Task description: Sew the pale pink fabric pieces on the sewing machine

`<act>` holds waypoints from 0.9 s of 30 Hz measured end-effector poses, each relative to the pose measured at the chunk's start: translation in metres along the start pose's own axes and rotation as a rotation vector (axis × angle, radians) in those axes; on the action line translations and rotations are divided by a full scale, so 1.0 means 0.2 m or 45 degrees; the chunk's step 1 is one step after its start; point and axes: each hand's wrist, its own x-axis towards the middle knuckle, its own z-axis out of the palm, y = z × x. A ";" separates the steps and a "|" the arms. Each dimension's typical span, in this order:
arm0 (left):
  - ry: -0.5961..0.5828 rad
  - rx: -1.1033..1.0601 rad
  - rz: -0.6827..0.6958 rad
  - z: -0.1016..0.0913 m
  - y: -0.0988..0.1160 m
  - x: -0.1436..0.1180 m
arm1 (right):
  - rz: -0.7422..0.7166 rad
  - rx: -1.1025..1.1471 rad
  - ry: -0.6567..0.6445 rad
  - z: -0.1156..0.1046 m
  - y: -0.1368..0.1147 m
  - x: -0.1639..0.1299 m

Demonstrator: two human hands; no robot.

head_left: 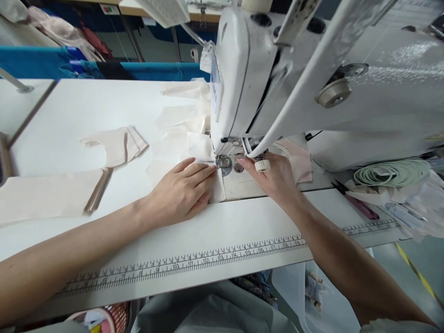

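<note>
My left hand (185,187) lies flat on a piece of cream fabric (217,190), its fingers stretched toward the needle area of a white sewing machine (231,78). The fingertips are just left of the presser foot and the round metal plate (226,165). To the right of the needle, my right hand (277,175) reaches in beside a small ribbed knob (262,165). One of its digits points left toward the plate, and its other fingers are partly hidden by the machine; nothing shows in its grasp. More cream fabric pieces (180,138) lie behind my left hand.
Stacked cut pieces (116,145) and a longer fabric stack (52,196) lie on the left. Pink pieces (298,159) sit under the machine arm. Dark-handled snips (360,203) and a coil of pale green cord (391,173) lie right. A ruler strip (208,261) follows the table's front edge.
</note>
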 end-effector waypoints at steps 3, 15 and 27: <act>-0.027 -0.008 -0.011 -0.01 0.00 0.00 | -0.022 0.028 -0.105 -0.03 -0.02 -0.02; 0.048 -0.127 0.025 -0.07 0.13 -0.02 | -0.613 0.220 -0.588 -0.17 -0.11 -0.02; 0.042 -0.164 -0.082 -0.05 0.13 -0.01 | -0.679 0.116 -0.400 -0.12 -0.11 -0.07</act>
